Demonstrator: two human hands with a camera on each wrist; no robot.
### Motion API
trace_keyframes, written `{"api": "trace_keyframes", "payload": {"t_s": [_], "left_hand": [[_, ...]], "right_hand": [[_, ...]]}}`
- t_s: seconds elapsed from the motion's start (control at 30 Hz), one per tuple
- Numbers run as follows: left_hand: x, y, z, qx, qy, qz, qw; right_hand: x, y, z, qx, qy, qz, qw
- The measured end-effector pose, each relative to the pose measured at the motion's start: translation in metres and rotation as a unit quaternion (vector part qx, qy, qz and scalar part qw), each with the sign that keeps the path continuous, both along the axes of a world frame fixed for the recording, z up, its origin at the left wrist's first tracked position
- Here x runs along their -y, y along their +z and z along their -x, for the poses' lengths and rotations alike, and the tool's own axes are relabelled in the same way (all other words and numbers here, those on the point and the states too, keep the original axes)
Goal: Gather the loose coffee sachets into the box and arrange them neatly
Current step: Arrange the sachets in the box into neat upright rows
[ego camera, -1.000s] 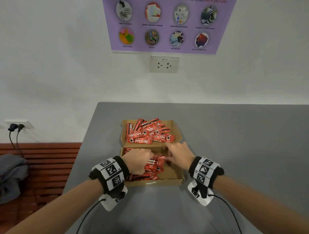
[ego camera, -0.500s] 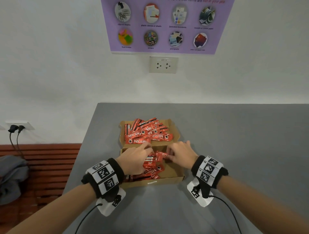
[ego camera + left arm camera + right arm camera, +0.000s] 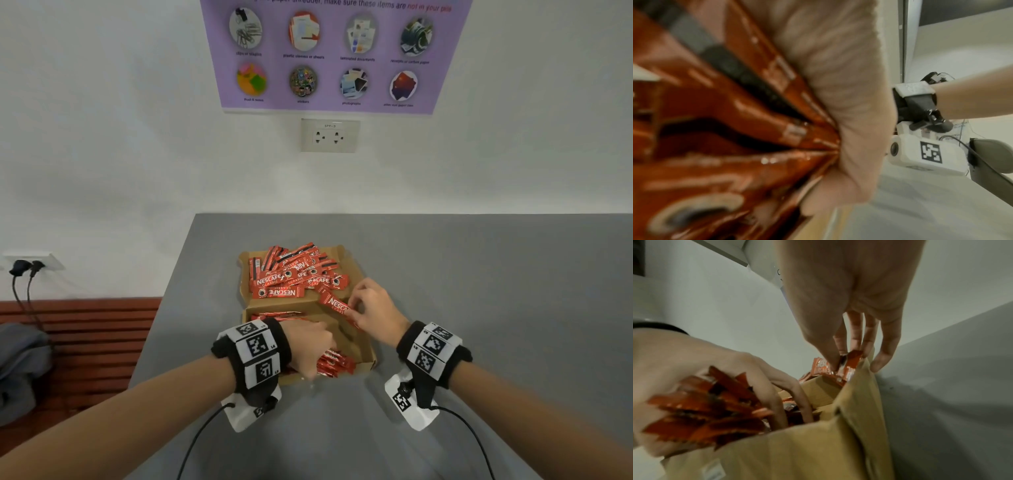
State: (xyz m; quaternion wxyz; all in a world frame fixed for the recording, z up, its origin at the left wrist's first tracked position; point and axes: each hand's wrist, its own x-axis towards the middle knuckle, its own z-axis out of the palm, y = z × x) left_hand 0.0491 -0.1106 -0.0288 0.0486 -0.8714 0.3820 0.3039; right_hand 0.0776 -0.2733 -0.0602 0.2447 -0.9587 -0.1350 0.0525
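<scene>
A brown cardboard box [image 3: 368, 356] with two compartments lies on the grey table [image 3: 462, 274]. Its far compartment holds a loose pile of red coffee sachets [image 3: 291, 277]. My left hand [image 3: 308, 346] is down in the near compartment, gripping a bundle of sachets [image 3: 334, 363] [image 3: 701, 404] [image 3: 725, 129]. My right hand [image 3: 368, 308] is over the box's right wall and pinches one sachet [image 3: 337, 306] [image 3: 846, 368] between thumb and fingers, held slanted above the divider.
A wall with a purple poster [image 3: 334, 51] and a power socket [image 3: 329, 135] stands behind the table. At the left are a red slatted bench [image 3: 85, 335], grey cloth [image 3: 20, 370] and plugged-in cables [image 3: 24, 274]. Wrist cables [image 3: 205, 435] trail toward me.
My right hand has lifted one sachet out of the near compartment, up and to the right. My left hand has drawn back toward me and closed round a bundle of sachets.
</scene>
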Motion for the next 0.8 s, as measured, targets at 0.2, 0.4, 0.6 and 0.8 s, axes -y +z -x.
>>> {"api": "trace_keyframes", "payload": {"t_s": [0.2,0.4,0.6,0.8], "left_hand": [[0.001,-0.004,-0.001,-0.033,0.056,-0.015,0.998],[-0.007,0.007,-0.003,-0.029,0.117,0.03,0.992],[-0.041,0.027,-0.02,-0.102,0.262,0.144,0.949],[-0.056,0.04,-0.029,-0.072,0.313,0.151,0.935]], "right_hand": [[0.002,0.0,-0.001,-0.006,0.009,0.02,1.0],[0.004,-0.001,-0.002,-0.009,0.017,0.024,1.0],[0.005,-0.003,-0.002,-0.006,0.027,0.034,0.999],[0.005,0.0,-0.004,-0.015,0.039,0.044,0.998]]}}
